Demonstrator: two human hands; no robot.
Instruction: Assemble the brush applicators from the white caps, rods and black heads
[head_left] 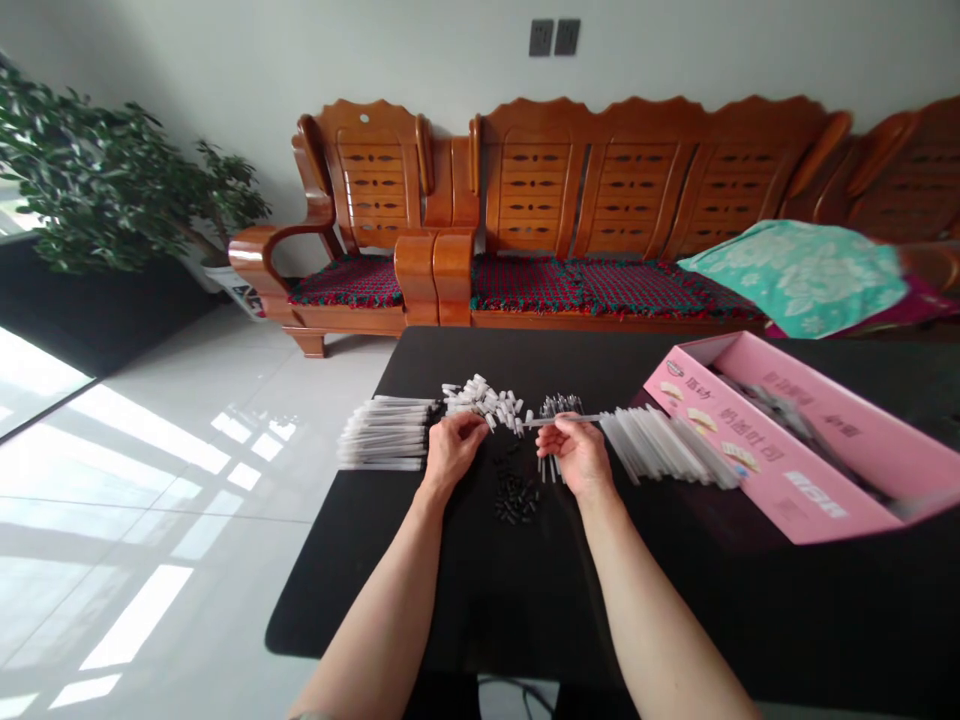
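My right hand (574, 455) pinches a slim translucent pen barrel (551, 421) between thumb and fingers, its free end pointing left. My left hand (454, 450) has thumb and forefinger pinched at a small white pen cap (491, 422), at the front of a heap of white caps (480, 397). Left of that hand lies a row of whitish pens (386, 435) with dark ends. Loose black plugs (516, 498) are scattered between my forearms. Thin refills with metallic tips (561, 404) lie partly hidden behind my right hand. More translucent barrels (664, 445) are laid out to its right.
A pink cardboard box (772, 470), open at the top with greyish contents, stands on the black table (487, 610) at the right. Beyond the table is a carved wooden bench (630, 180) with a turquoise cushion (810, 275). Potted plants (112, 180) stand at the left.
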